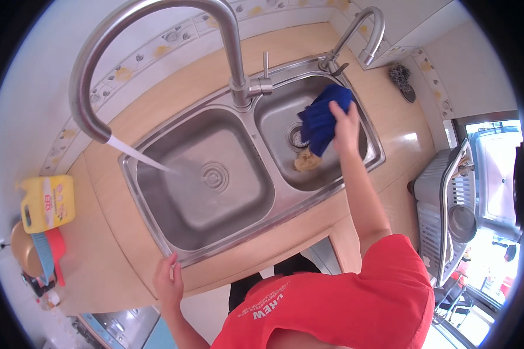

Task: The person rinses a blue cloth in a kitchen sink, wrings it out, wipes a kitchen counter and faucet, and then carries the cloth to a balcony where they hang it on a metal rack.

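My right hand (346,126) grips a bunched blue cloth (325,115) over the smaller basin (279,104) of a double stainless-steel sink. Under the cloth's lower end lies a tan sponge or scrubber (307,160), beside the drain strainer (296,136). Water runs from the large gooseneck faucet (231,39) into the bigger basin (201,209), whose drain (215,176) is in view. At the sink's near left corner is my left hand (169,277), fingers slightly apart, holding nothing; whether it touches the rim I cannot tell.
A yellow detergent jug (50,204) stands at the left, near a red dipper (56,251) and a blue ridged item (43,253). A smaller faucet (371,39) rises at the sink's far right corner. Beyond are a steel-wool scrubber (399,76) and a grey dish rack (432,218).
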Demonstrator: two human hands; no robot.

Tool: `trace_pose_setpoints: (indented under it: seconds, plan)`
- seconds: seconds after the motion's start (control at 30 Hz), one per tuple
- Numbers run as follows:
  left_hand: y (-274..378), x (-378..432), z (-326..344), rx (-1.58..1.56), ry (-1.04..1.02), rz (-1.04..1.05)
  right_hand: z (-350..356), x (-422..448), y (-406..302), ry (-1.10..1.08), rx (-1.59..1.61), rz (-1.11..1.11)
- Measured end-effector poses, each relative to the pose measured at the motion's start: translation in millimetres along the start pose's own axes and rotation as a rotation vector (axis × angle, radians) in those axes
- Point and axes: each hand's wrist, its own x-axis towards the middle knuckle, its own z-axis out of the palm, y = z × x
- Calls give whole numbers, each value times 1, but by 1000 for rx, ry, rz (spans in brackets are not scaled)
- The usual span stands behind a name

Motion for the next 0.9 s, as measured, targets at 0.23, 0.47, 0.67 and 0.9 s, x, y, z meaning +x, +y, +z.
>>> trace_pose_setpoints:
  seconds: [0.23, 0.47, 0.67, 0.9]
  plan:
    - [-9, -5, 13, -5, -39, -54, 51, 123, -21, -209, -1856, -1205]
    - [-4, -2, 10, -59, 5, -82, 43, 114, -18, -462, -2036, -1096]
    - [-13, -4, 4, -13, 27, -39, 56, 89, -13, -234, -877, -832]
    - [-4, 3, 13, -65, -3, -14, 109, 110, 24, -296, -77, 27]
